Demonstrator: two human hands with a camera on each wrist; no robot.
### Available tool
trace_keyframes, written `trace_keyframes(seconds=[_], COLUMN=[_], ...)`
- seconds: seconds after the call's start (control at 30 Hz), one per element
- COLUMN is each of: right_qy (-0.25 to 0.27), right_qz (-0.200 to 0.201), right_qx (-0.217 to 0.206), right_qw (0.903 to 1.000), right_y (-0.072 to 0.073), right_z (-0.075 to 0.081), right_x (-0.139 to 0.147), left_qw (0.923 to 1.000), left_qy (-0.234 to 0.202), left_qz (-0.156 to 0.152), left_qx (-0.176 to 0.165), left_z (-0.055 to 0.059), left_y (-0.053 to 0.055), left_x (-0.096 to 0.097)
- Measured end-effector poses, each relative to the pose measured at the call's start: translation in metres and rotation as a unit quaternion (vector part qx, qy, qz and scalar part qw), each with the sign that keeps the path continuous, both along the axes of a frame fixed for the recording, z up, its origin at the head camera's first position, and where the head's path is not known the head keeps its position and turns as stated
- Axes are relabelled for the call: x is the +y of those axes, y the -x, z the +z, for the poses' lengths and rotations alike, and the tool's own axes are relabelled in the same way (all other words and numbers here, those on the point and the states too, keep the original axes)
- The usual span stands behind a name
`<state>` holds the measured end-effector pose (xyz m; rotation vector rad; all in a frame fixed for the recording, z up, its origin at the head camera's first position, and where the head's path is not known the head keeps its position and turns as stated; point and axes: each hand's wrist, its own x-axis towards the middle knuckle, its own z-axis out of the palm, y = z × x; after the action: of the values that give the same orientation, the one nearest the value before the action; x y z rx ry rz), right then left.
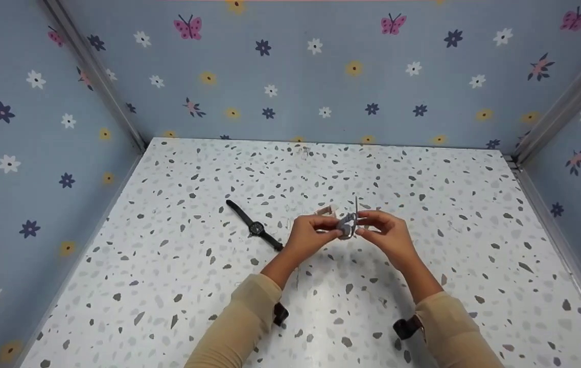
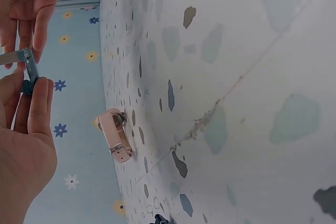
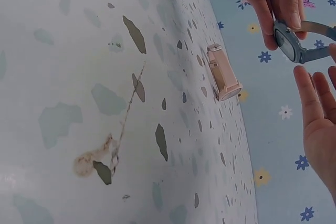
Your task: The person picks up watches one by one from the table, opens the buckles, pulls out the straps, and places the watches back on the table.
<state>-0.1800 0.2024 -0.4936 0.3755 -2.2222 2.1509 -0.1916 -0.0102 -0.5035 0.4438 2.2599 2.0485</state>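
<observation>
A grey-blue wristwatch [image 1: 347, 228] is held up above the table in front of me, its strap hanging in a loop in the right wrist view. My left hand [image 1: 311, 234] pinches the watch by its case [image 3: 286, 41], thumb on one side and fingers on the other. On the strap side is my right hand [image 1: 390, 239]; its fingers [image 3: 310, 95] are fairly straight, with the tips right at the strap [image 2: 32, 64]. Behind the hands lies a pink watch [image 2: 115, 136], partly hidden by the left hand in the head view. A black watch [image 1: 256, 228] lies stretched out to the left.
The table top [image 1: 178, 276] is white with grey speckles and shows a few thin scratches and stains. Blue flowered panels [image 1: 290, 66] close it in at the back and both sides, joined by metal corner posts [image 1: 97, 71].
</observation>
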Motion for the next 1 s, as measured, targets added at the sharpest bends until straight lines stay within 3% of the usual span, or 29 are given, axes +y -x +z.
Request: trace_keyframes(seconds=[0.33,0.47,0.7,1.0], right_qy=[-0.002,-0.003,-0.012,-0.024], right_qz=[-0.012,-0.016,-0.026,-0.022], right_qx=[-0.002,0.001,0.004,0.015], right_qw=[0.9999,0.9999,0.9996,0.9994], right_y=[0.002,0.002,0.002,-0.011], right_z=[-0.002,-0.001,0.000,0.021], right_x=[-0.004,-0.005,-0.008,-0.015], left_qw=[0.9999,0.9999,0.9997,0.9998], left_qy=[0.012,0.011,0.020,0.018], left_qz=[0.003,0.002,0.007,-0.010], left_qx=[-0.001,0.005,0.010,-0.005], left_z=[0.001,0.007,0.001,0.000], left_y=[0.000,-0.002,0.002,0.001], left_x=[0.001,0.002,0.002,0.001])
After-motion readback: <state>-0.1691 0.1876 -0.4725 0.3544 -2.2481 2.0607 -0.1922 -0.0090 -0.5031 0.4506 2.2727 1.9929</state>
